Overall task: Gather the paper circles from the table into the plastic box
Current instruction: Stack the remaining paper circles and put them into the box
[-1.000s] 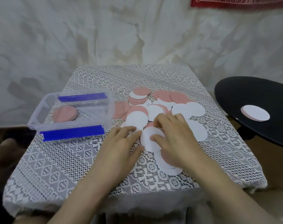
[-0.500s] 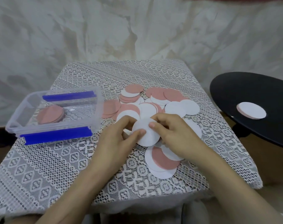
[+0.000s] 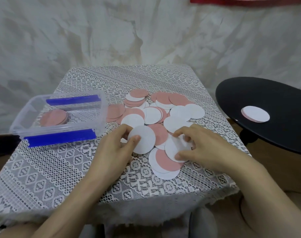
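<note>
Pinching a white paper circle (image 3: 143, 140), the left hand (image 3: 114, 150) has its thumb pressed on the near face and its fingers curled behind the far edge, with the forearm reaching in from 7 o'clock. The right hand (image 3: 203, 146) is arched and grips a second white circle (image 3: 174, 148), thumb at its near edge and fingertips curled down on its far edge; that forearm comes in from 5 o'clock. This second circle lies on a pink and a white one at the near end of the loose pile of paper circles (image 3: 163, 112), which spreads from the middle of the lace-covered table (image 3: 60, 169) toward 1 o'clock. The clear plastic box (image 3: 101, 110) with blue clips stands open at 9 o'clock and holds a small stack of pink circles (image 3: 54, 117). At 3 o'clock, off the table, a black round tabletop (image 3: 275, 97) carries a few more stacked circles (image 3: 255, 114)
</note>
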